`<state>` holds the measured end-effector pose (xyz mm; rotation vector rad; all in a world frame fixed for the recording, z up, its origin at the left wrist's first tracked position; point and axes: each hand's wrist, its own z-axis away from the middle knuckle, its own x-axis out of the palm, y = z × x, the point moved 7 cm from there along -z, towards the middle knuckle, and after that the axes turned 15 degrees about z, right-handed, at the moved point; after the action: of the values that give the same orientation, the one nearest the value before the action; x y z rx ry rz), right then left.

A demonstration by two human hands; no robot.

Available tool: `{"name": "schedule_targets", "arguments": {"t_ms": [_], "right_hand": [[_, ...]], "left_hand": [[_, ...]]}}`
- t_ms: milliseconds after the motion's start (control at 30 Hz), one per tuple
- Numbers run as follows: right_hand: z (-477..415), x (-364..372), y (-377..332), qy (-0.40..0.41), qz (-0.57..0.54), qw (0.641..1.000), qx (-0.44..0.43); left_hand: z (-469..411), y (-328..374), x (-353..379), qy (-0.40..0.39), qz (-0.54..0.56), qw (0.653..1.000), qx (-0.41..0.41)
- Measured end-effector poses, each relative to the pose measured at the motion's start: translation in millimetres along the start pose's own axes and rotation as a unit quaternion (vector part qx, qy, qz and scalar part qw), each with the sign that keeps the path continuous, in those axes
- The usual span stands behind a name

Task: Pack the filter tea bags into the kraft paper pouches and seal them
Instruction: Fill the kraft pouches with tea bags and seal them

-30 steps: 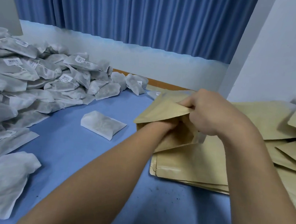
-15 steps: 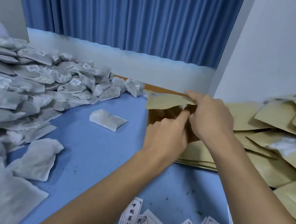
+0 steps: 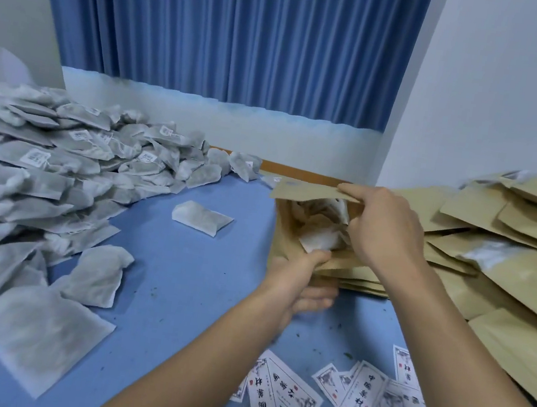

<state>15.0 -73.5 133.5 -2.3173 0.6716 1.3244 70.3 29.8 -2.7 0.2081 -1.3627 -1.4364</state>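
The kraft paper pouch [image 3: 306, 192] lies mouth-open at the centre of the blue table [image 3: 182, 277], resting on the near-left edge of the stack of flat pouches [image 3: 507, 269]. The right hand [image 3: 383, 228] pinches the upper lip of the pouch between thumb and forefinger and holds it raised. The left hand [image 3: 301, 282] grips the lower lip, thumb on top and fingers curled beneath. White filter tea bags [image 3: 320, 239] are visible inside the opening; their number cannot be determined. The pile of unpacked tea bags [image 3: 59, 175] occupies the left side of the table. A single tea bag [image 3: 202, 218] lies apart, between the pile and the pouch. Printed labels [image 3: 353, 402] lie scattered at the near edge, below the hands. A blue curtain [image 3: 232, 27] hangs behind the table.
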Motion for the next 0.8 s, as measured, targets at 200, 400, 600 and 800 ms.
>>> {"name": "schedule_targets", "arguments": {"t_ms": [200, 400, 600, 800], "right_hand": [[41, 20, -19, -0.033, 0.042, 0.99, -0.131], [60, 51, 5, -0.128, 0.061, 0.977, -0.158], [103, 58, 38, -0.054, -0.216, 0.973, -0.061], [136, 84, 97, -0.119, -0.488, 0.826, 0.255]], "left_hand": [[-17, 14, 31, 0.076, 0.25, 0.965, 0.036], [4, -5, 48, -0.126, 0.389, 0.912, 0.003], [10, -51, 16, -0.03, 0.242, 0.969, 0.047], [26, -75, 12, -0.032, 0.149, 0.988, 0.02]]}}
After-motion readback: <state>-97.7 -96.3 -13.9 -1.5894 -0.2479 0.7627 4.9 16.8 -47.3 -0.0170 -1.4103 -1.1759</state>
